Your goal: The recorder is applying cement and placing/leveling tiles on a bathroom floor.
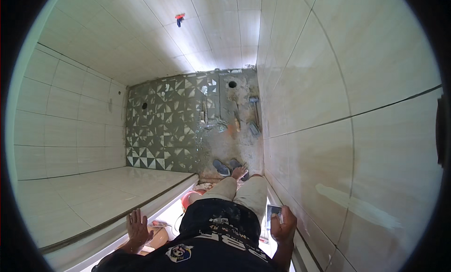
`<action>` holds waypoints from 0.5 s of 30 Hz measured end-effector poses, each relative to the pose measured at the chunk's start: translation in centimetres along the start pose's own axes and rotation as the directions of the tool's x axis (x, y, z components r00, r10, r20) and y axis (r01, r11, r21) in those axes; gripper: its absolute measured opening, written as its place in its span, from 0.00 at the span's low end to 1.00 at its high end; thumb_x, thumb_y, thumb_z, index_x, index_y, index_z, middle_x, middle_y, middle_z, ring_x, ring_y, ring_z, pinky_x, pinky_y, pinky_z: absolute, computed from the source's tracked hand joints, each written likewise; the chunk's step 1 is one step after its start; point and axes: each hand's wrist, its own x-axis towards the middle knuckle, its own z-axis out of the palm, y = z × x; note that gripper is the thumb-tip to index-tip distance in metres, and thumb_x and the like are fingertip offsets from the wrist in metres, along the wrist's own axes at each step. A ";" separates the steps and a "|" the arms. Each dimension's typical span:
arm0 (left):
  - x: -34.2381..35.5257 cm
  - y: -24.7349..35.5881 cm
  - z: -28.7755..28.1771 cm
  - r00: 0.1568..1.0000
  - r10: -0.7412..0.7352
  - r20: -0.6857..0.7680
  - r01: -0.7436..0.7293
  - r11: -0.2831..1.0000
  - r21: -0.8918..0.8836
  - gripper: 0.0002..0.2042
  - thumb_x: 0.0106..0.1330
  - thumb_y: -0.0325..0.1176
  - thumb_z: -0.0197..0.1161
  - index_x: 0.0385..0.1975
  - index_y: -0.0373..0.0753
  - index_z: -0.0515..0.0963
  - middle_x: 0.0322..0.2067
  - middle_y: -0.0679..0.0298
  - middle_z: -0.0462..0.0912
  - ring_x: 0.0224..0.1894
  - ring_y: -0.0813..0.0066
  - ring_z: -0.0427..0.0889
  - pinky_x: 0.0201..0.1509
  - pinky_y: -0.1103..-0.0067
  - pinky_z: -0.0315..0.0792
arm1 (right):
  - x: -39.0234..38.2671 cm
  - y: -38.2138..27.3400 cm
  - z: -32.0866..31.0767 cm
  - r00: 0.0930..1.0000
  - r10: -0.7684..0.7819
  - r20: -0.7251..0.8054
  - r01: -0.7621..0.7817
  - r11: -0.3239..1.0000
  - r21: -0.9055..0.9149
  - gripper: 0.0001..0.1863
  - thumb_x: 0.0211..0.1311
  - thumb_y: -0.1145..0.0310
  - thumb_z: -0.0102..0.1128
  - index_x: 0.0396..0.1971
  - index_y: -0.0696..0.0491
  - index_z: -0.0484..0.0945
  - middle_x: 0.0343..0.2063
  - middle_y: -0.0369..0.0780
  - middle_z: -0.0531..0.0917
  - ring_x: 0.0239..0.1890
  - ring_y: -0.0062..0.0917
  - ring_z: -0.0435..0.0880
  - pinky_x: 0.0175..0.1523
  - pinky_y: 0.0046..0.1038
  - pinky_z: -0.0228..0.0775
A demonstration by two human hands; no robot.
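My left hand [137,229] is open, its fingers spread beside the white door frame [101,241] at the lower left. In my right hand [284,225] is a phone [274,214], a small flat rectangle with a light face, gripped under the thumb close to the right wall. Below me, a bare foot [239,173] rests on one of two dark slippers [221,167]. Patterned floor tiles [159,126], smeared with grey grout, cover the left part of the floor.
Rough bare cement [230,145] lies at the right, with a long-handled tool [254,101], a trowel-like tool [237,122] and a drain hole [232,84]. Another drain hole [144,105] is among the tiles. A red bucket [189,197] stands by the doorway. Tiled walls [305,84] enclose the room.
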 end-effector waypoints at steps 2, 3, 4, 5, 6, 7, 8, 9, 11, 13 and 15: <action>-0.4 -0.4 1.7 0.999 0.030 0.021 -0.031 0.999 0.029 0.38 0.51 0.50 0.70 0.61 0.33 0.71 0.73 0.39 0.55 0.75 0.41 0.53 0.76 0.46 0.43 | -0.1 1.3 0.6 1.000 0.007 -0.013 -0.007 1.000 -0.007 0.08 0.56 0.69 0.58 0.29 0.58 0.74 0.23 0.53 0.77 0.27 0.53 0.78 0.33 0.44 0.71; -0.7 -1.6 5.1 0.990 0.094 -0.104 -0.073 0.980 0.188 0.34 0.55 0.54 0.68 0.57 0.34 0.74 0.70 0.38 0.60 0.73 0.40 0.58 0.76 0.43 0.41 | -0.1 1.8 0.9 0.999 0.040 -0.009 -0.040 0.999 0.012 0.07 0.57 0.70 0.56 0.31 0.58 0.74 0.22 0.50 0.77 0.26 0.43 0.78 0.33 0.39 0.70; -0.6 -3.0 6.9 0.988 0.098 -0.118 -0.076 0.981 0.179 0.34 0.55 0.54 0.68 0.57 0.34 0.74 0.70 0.38 0.60 0.73 0.40 0.58 0.76 0.43 0.41 | -0.1 2.1 0.7 0.997 0.073 -0.012 -0.073 0.997 0.022 0.06 0.58 0.71 0.55 0.32 0.58 0.74 0.21 0.46 0.77 0.24 0.32 0.77 0.33 0.34 0.70; 0.3 -4.1 8.3 0.922 0.268 -0.280 -0.143 0.906 0.398 0.33 0.57 0.56 0.66 0.54 0.35 0.75 0.68 0.37 0.64 0.71 0.39 0.61 0.76 0.40 0.41 | 0.0 1.6 0.5 0.989 0.148 0.000 -0.148 0.985 0.084 0.07 0.60 0.71 0.54 0.34 0.57 0.76 0.22 0.44 0.79 0.26 0.28 0.78 0.35 0.32 0.72; 1.2 -4.8 9.1 0.805 0.447 -0.390 -0.144 0.784 0.603 0.32 0.59 0.58 0.63 0.52 0.35 0.76 0.65 0.35 0.67 0.70 0.38 0.64 0.75 0.38 0.41 | -0.1 1.3 0.6 0.982 0.188 0.004 -0.188 0.978 0.089 0.08 0.61 0.70 0.54 0.36 0.57 0.77 0.23 0.43 0.80 0.27 0.27 0.79 0.35 0.32 0.72; 1.8 -5.4 8.6 0.742 0.548 -0.387 -0.209 0.737 0.643 0.32 0.61 0.60 0.58 0.51 0.35 0.77 0.61 0.33 0.71 0.67 0.36 0.67 0.74 0.34 0.41 | -0.5 1.9 0.8 0.981 0.194 0.007 -0.194 0.975 0.107 0.08 0.61 0.70 0.54 0.37 0.57 0.77 0.24 0.44 0.80 0.28 0.27 0.79 0.36 0.32 0.73; 2.3 -5.3 8.4 0.731 0.552 -0.401 -0.212 0.742 0.636 0.32 0.61 0.60 0.58 0.51 0.35 0.77 0.61 0.33 0.71 0.67 0.36 0.67 0.74 0.34 0.41 | -0.7 2.7 1.1 0.979 0.203 0.008 -0.202 0.971 0.126 0.09 0.62 0.69 0.54 0.38 0.57 0.77 0.25 0.45 0.81 0.28 0.28 0.80 0.37 0.32 0.73; 2.0 -4.9 8.0 0.748 0.553 -0.367 -0.316 0.783 0.535 0.32 0.61 0.60 0.58 0.51 0.35 0.77 0.60 0.33 0.72 0.67 0.36 0.67 0.72 0.33 0.44 | -0.5 2.3 1.1 0.989 0.145 0.021 -0.146 0.987 0.064 0.11 0.63 0.69 0.55 0.41 0.57 0.78 0.27 0.46 0.82 0.30 0.29 0.82 0.39 0.33 0.74; 3.5 -4.6 9.0 0.760 0.557 -0.335 -0.417 0.813 0.406 0.34 0.58 0.61 0.63 0.52 0.36 0.77 0.58 0.36 0.74 0.64 0.35 0.70 0.69 0.32 0.49 | -0.4 1.4 1.0 0.965 0.253 0.068 -0.251 0.967 -0.035 0.14 0.65 0.65 0.56 0.46 0.56 0.79 0.32 0.50 0.84 0.36 0.40 0.86 0.44 0.39 0.76; 9.3 -2.3 8.3 0.886 0.403 -0.227 -0.368 0.912 0.181 0.36 0.56 0.62 0.66 0.53 0.36 0.76 0.57 0.37 0.75 0.63 0.37 0.71 0.68 0.34 0.53 | -0.9 1.6 0.7 0.938 0.343 0.054 -0.337 0.937 -0.094 0.15 0.65 0.64 0.56 0.47 0.55 0.79 0.34 0.51 0.85 0.39 0.45 0.87 0.46 0.40 0.77; 12.7 3.6 1.4 0.986 -0.004 0.167 0.057 0.947 -0.315 0.30 0.60 0.58 0.67 0.55 0.41 0.77 0.53 0.42 0.78 0.57 0.37 0.77 0.62 0.42 0.67 | -0.4 2.1 1.5 0.956 0.258 0.142 -0.221 0.947 -0.234 0.17 0.66 0.61 0.57 0.50 0.52 0.78 0.37 0.52 0.85 0.42 0.51 0.86 0.47 0.44 0.76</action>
